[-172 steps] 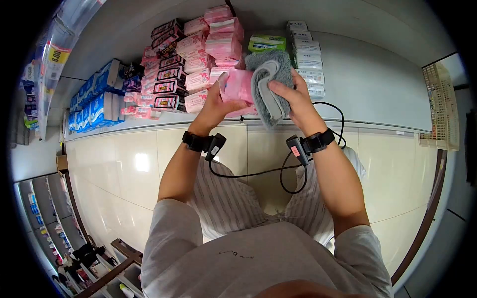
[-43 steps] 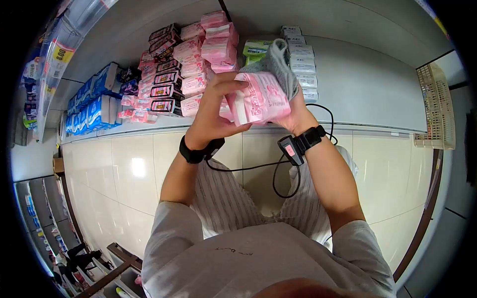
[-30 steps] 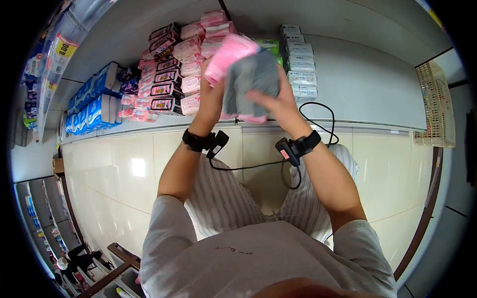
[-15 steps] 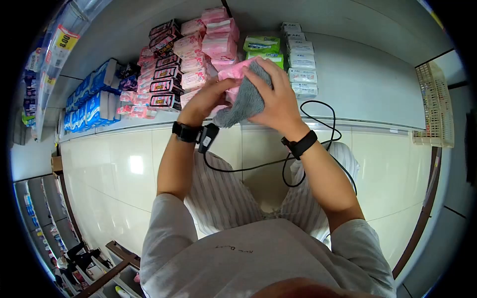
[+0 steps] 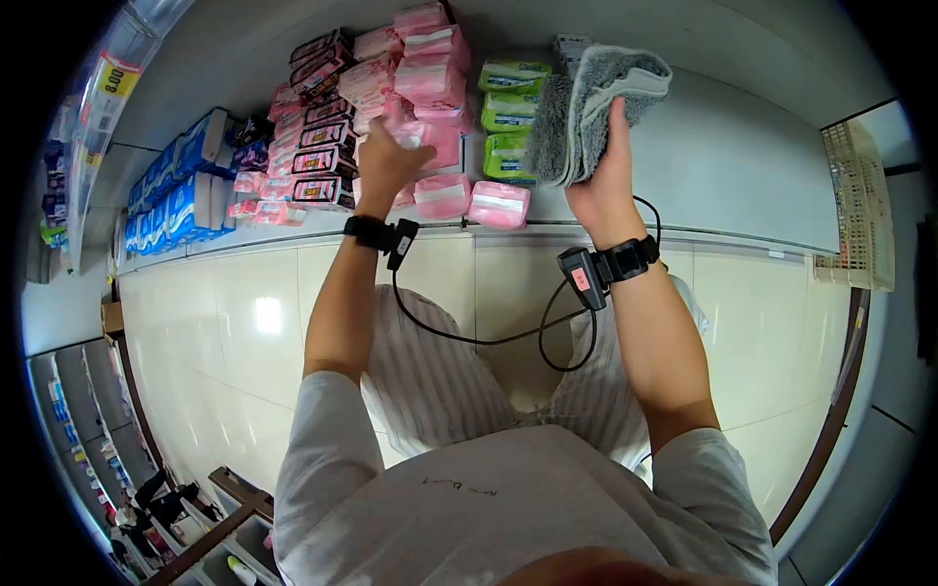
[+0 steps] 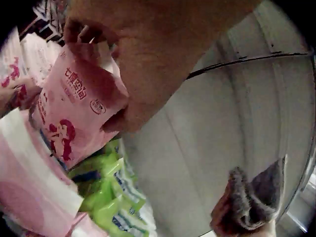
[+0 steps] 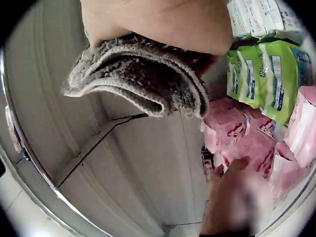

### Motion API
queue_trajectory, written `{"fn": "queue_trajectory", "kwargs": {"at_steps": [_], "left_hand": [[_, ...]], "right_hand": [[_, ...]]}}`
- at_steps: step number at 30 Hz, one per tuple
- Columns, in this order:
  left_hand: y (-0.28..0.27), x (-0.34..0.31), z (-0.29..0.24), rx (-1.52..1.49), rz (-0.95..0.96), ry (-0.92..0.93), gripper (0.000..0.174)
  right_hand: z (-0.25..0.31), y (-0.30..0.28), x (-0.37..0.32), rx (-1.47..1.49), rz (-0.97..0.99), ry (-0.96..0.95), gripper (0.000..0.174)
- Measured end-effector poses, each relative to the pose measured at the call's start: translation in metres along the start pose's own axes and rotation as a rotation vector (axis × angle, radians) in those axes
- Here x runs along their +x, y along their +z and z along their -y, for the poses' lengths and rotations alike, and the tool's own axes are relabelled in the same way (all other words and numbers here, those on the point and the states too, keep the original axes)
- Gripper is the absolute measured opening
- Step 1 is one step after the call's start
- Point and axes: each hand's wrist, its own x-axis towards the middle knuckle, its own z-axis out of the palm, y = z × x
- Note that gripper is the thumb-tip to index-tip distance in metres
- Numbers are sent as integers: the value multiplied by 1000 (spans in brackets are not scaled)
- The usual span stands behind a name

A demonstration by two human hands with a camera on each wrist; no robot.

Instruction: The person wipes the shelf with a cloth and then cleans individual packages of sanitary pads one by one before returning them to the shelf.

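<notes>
My left hand (image 5: 391, 161) is among the pink stacks on the shelf, its thumb and fingers around a pink pack of sanitary pads (image 6: 74, 103). The left wrist view shows that pack tilted, beside green packs (image 6: 113, 192). Held up to the right, my right hand (image 5: 608, 176) grips a folded grey fluffy cloth (image 5: 596, 107) with a pale edge. The cloth fills the upper middle of the right wrist view and overlaps the white packs (image 5: 572, 44) in the head view. Two pink packs (image 5: 498, 203) sit at the shelf's front edge.
Blue packs (image 5: 181, 215) and black-and-pink packs (image 5: 322, 161) stand left of the pink stacks. A cream plastic basket (image 5: 860, 205) is at the right end of the shelf (image 5: 723, 186). A black cable (image 5: 479, 341) hangs between my wrists.
Half a second ago both hands were together, cloth against a pink pack. They have parted: the left moved left to the stacks, the right up and right with the cloth, uncovering green and front pink packs.
</notes>
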Motion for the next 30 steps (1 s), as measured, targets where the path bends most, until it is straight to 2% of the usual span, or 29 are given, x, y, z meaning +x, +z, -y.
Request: {"fn": "queue_trajectory", "kwargs": {"at_steps": [4,8,11,15,17,20,21,24,26,30], "left_hand": [[32,3,0,132,2,10,92],[34,0,-18,217,71,-149,92],[28,-4,-30,310,49,-51,88],[41,-9,-18,301,55,67,88],[49,-4,-10,191,85,-42,85],[78,10,29,63,152,-124,82],[75,9,24,64,149,-121,82],[63,2,6,178,111,-72,75],[61,2,3,199,144,45,67],[60,2,2,76,152,116,69]], "right_hand": [[-2,3,-2,31,-3,-31,52],[-2,1,1,34,-42,-15,51],[1,-1,4,73,-53,-2,51],[-1,-6,8,125,-63,2,50],[-3,-10,10,134,-51,7,50],[-5,-8,10,149,-40,20,50],[-6,-9,11,163,-48,32,49],[-6,-8,10,172,-61,35,48],[-6,-7,9,165,-66,27,47],[-5,-7,8,180,-62,41,46]]}}
